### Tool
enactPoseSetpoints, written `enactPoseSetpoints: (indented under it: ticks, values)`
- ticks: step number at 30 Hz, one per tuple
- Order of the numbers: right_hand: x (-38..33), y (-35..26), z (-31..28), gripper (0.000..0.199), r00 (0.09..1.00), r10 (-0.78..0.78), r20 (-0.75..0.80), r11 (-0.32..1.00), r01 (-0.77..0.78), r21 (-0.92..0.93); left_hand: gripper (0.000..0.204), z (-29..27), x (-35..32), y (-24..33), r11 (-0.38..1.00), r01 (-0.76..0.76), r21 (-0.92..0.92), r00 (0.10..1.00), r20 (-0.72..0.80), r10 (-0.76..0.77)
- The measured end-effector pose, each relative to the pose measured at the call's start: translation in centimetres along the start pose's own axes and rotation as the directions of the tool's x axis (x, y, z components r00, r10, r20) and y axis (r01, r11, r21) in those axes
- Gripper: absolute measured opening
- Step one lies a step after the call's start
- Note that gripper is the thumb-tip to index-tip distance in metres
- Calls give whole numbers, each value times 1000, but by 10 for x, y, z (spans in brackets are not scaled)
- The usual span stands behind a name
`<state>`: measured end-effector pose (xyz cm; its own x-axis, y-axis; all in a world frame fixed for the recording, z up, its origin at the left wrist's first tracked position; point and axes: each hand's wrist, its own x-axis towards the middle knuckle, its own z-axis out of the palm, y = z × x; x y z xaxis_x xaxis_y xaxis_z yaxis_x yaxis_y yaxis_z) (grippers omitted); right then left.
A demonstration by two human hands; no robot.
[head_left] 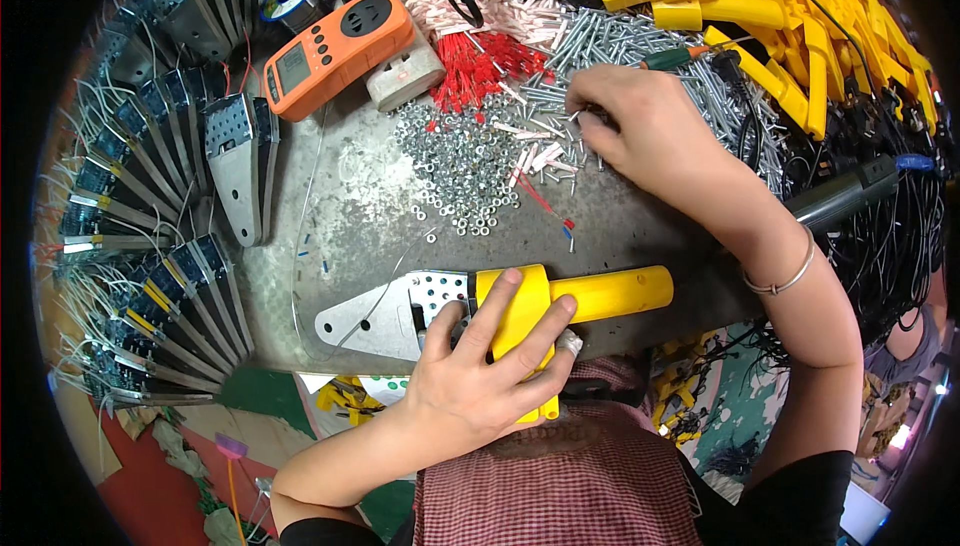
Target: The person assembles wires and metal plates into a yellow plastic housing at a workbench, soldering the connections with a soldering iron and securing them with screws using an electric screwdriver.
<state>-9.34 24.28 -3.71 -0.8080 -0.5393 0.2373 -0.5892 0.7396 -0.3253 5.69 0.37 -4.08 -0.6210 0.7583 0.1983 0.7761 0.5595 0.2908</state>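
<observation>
My left hand is wrapped over the yellow plastic housing of a pipe welding iron, near the table's front edge. From the housing a yellow handle points right, and a tapered grey metal heating plate with holes points left. My right hand is at the edge of a heap of long silver screws, its fingers curled together; whatever they pinch is hidden. Just left of it spreads a pile of small silver nuts. A red-wired part lies between the two hands.
An orange meter stands at the back left, beside red-tipped parts. Several metal heating plates line the left side. Yellow plastic shells heap at the back right; a dark power driver lies behind my right forearm.
</observation>
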Motion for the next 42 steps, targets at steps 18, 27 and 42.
enactPoseSetpoints:
  ticks: [18,27,42]
  values:
    - [-6,-3,-48,17,822,432,370,380,-538,752,26,2,-5,13,999,35,-3,998,-53,-35]
    - [-7,-67,-21,10,971,-86,221,809,-61,584,27,2,-4,13,1000,24,3,997,-80,-23]
    - [-7,-75,-14,8,946,-140,292,808,-61,586,33,5,-7,17,997,59,-43,995,-80,-63]
